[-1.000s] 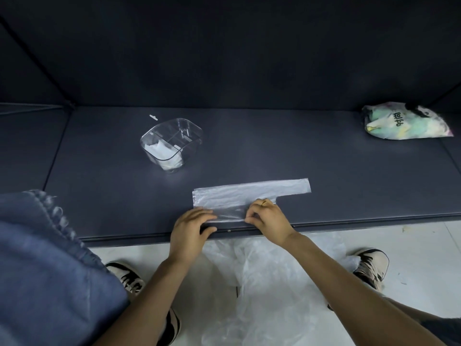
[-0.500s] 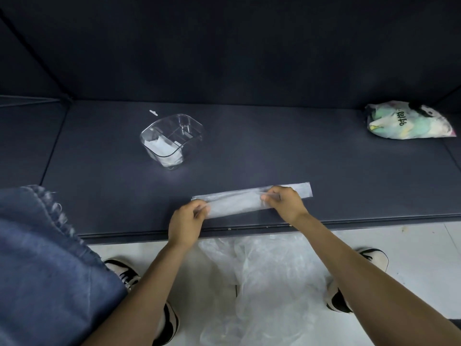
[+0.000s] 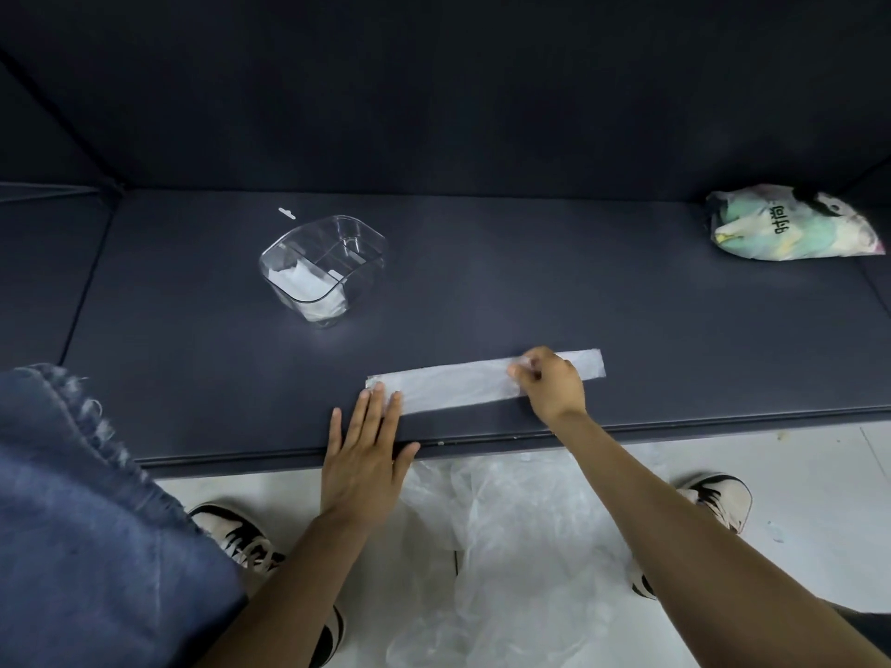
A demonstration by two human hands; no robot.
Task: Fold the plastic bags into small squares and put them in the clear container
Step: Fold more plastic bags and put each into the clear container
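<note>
A translucent plastic bag (image 3: 463, 388), folded into a long narrow strip, lies flat near the front edge of the dark table (image 3: 530, 291). My left hand (image 3: 364, 455) lies flat with straight fingers, its fingertips pressing the strip's left end. My right hand (image 3: 549, 383) has curled fingers that pinch the strip's far edge toward its right end. The clear container (image 3: 324, 267) stands upright at the back left of the table with folded white plastic inside it.
A crumpled printed bag (image 3: 790, 224) lies at the table's back right. A pile of loose clear plastic bags (image 3: 511, 547) sits on the floor between my shoes. Blue denim fabric (image 3: 87, 523) fills the lower left. A small white scrap (image 3: 287, 213) lies behind the container.
The bag went from a wider piece to a narrow strip. My right hand slid rightward along it, and my left hand flattened onto its left end.
</note>
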